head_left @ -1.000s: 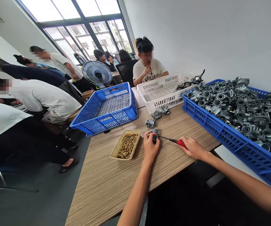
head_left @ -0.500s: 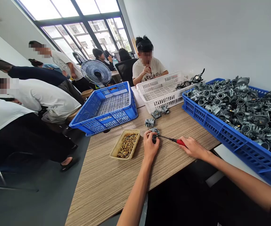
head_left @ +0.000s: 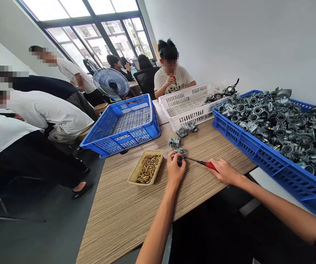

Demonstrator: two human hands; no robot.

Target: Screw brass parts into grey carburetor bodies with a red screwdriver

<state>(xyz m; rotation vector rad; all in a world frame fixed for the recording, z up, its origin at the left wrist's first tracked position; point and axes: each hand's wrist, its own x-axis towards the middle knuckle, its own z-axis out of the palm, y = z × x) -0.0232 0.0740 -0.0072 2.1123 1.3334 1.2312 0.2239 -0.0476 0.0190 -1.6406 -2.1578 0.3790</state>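
My left hand [head_left: 176,169] is closed round a small metal part [head_left: 180,160] on the wood-grain table [head_left: 114,212]; the fingers hide much of it. In my right hand [head_left: 223,171] is the red handle of a screwdriver [head_left: 210,166], its dark shaft pointing left with the tip at the held part. Just beyond my left fingers lies another metal part [head_left: 180,151], and farther back is a grey metal casting [head_left: 174,142]. A yellowish tray [head_left: 131,180] full of small brass pieces stands left of my left hand.
A blue crate [head_left: 259,150] heaped with metal castings stands at the right. Behind the table's middle are a white crate [head_left: 190,119] and another blue crate [head_left: 119,145]. A person [head_left: 171,73] sits across; other people and a fan [head_left: 111,83] are at the left.
Both hands keep nearly the same place and hold. At the far left, a person in dark clothing has shifted the head slightly. The whole view has moved a little.
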